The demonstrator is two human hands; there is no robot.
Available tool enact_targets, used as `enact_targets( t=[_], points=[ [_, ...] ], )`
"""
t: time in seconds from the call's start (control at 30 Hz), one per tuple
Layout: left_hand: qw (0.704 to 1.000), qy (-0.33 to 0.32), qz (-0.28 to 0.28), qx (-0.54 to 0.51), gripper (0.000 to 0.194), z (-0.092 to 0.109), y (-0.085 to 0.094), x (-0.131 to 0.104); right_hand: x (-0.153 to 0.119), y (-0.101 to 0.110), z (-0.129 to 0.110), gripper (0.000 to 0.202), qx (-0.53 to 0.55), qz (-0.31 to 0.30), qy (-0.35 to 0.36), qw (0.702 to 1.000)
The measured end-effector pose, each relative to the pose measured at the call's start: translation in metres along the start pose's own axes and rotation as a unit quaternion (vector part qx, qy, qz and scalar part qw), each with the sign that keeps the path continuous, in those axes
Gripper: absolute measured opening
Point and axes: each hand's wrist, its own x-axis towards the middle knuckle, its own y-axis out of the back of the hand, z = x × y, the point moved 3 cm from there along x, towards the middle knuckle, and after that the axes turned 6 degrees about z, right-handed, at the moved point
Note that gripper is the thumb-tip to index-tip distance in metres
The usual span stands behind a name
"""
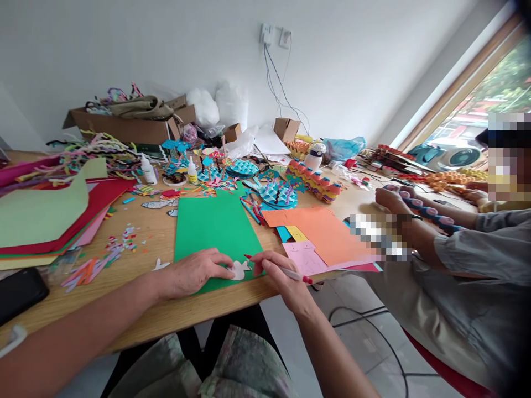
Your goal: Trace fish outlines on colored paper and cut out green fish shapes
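A small white paper cutout [240,270], shaped roughly like a fish, lies on a green sheet [213,226] near the table's front edge. My left hand [197,272] rests on the green sheet, its thumb and fingertips holding the cutout's left edge. In my right hand [282,276] is a red felt-tip pen [295,274], gripped in a writing hold. Its red tip points up and left, just above the cutout's right end. Another white cutout [160,265] lies on the wood to the left of the green sheet.
Orange paper [327,235] and a pink sheet [304,255] with drawn lines lie to the right. Coloured sheets [45,215] and a black phone [21,294] are on the left. Glue bottles [148,170] and egg-carton crafts [313,181] stand behind. A co-worker's hand [390,200] is at right.
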Motion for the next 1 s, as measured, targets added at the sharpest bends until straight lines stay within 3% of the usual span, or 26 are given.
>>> enact_targets(
  t=[0.17, 0.23, 0.4, 0.57, 0.77, 1.0],
  points=[
    [1.0, 0.001, 0.005, -0.029, 0.03, -0.001, 0.002, 0.003, 0.009, -0.006, 0.008, 0.019, 0.035, 0.034, -0.022, 0.999],
    [0.999, 0.003, 0.019, -0.051, 0.029, -0.001, 0.004, 0.003, 0.012, -0.01, 0.01, 0.02, -0.012, 0.041, -0.017, 0.999],
    [0.997, -0.006, 0.023, -0.073, 0.03, -0.001, 0.006, 0.002, 0.012, -0.018, 0.006, 0.018, -0.141, -0.008, 0.033, 0.989],
    [0.997, -0.006, 0.024, -0.077, 0.026, -0.004, 0.009, 0.007, 0.009, -0.009, -0.002, 0.015, -0.087, 0.019, -0.007, 0.996],
    [0.996, -0.012, 0.031, -0.085, 0.024, -0.003, 0.012, 0.013, 0.012, -0.015, -0.005, 0.01, -0.04, -0.076, -0.025, 0.996],
    [0.996, -0.028, 0.036, -0.083, 0.023, -0.004, 0.011, 0.016, 0.015, -0.034, 0.003, 0.006, -0.086, -0.092, 0.0, 0.992]
  ],
)
